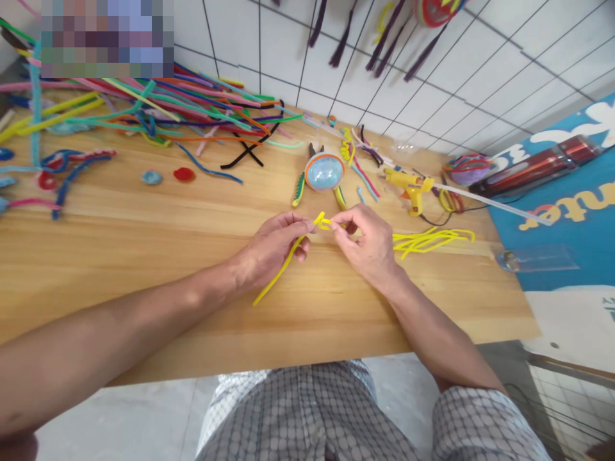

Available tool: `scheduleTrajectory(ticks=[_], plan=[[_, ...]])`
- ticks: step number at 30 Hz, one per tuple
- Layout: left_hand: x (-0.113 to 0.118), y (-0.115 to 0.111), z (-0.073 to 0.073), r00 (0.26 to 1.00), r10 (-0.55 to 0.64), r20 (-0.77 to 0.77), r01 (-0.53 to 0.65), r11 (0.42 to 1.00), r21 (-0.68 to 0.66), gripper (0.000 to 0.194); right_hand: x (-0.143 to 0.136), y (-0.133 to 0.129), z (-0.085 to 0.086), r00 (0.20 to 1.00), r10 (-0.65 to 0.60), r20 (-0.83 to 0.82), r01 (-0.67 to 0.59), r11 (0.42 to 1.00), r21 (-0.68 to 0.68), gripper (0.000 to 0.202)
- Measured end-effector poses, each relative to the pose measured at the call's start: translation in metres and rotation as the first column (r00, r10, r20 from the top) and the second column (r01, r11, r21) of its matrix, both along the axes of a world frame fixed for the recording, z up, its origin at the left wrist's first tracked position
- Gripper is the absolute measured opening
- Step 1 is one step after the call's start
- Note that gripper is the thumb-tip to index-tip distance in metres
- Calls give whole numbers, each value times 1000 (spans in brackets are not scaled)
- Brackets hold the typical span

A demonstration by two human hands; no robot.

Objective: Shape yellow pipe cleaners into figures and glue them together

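Over the middle of the table, my left hand point(283, 243) pinches a yellow pipe cleaner point(278, 276), whose long tail slants down to the left. Its upper end is bent into small folds between both hands. My right hand point(362, 240) is closed on the folded end, thumb against fingers. Just beyond them lies a pale blue oval piece with an orange rim point(325, 171), resting over pliers with green and yellow handles point(298, 189). To the right of my right hand lie several yellow pipe cleaners point(432, 239).
A pile of coloured pipe cleaners point(206, 109) covers the back left of the wooden table point(144, 256). A yellow glue gun point(410, 187) with a long clear stick stands at right, near a dark red flask point(542, 165). Red and blue coiled pieces point(185, 174) lie at left.
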State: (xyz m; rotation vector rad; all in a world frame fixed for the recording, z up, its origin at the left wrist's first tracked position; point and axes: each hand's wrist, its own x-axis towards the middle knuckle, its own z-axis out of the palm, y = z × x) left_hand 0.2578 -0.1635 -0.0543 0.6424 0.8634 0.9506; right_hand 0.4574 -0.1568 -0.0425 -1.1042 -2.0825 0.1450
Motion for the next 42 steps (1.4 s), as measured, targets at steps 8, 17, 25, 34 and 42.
scheduleTrajectory(ticks=[8,17,25,34,42], plan=[[-1,-1,2,999,-40,-1,40,999,11,33,0,2,-4,1000,-15,-2,15,1000,14,13],[0,-1,1,999,-45,16,45,999,-3,28,-3,-2,-3,998,-68,2,68,998,-9,10],[3,-2,2,998,-55,9,55,998,-23,15,-6,-3,-3,996,-87,-28,87,996,16,10],[3,-4,3,998,-45,-36,46,999,16,16,-4,-2,-6,998,-62,-21,62,998,18,10],[2,-4,-9,989,-72,-132,88,989,117,18,-5,-4,-7,997,-72,-37,72,997,1,10]])
